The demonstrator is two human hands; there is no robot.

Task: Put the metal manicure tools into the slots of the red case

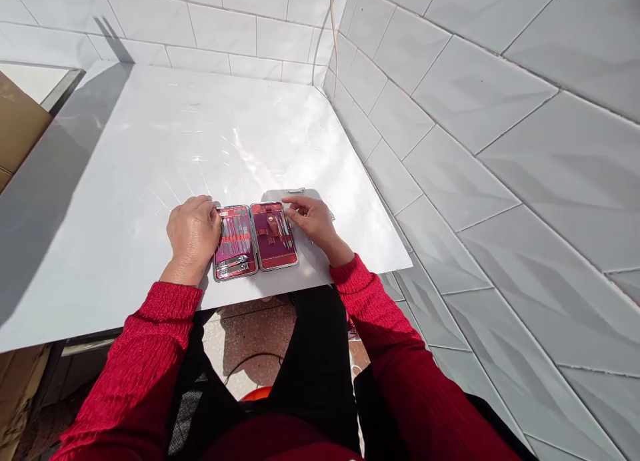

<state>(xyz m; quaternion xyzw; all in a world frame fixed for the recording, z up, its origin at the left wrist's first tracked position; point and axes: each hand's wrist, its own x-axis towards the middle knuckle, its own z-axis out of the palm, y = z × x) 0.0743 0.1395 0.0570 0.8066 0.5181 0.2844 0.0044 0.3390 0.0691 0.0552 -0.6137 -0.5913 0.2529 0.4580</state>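
An opened manicure case (257,242) lies near the front edge of the white table. Its left half holds several slim metal tools (235,236) under red loops, with nail clippers (233,266) below them. In the purple right half, several thin tools (283,229) sit at the right side, beside bare red loops. My left hand (194,231) is closed at the case's upper left edge, its fingertips partly hidden. At the upper right corner my right hand (314,222) has its thumb and fingers bent around the rim.
A small shiny metal piece (295,190) lies beyond my right hand, with others partly hidden beside it. The white table (165,141) meets tiled walls behind and to the right. A cardboard box (20,121) stands at the far left. A thin cable (334,41) hangs in the corner.
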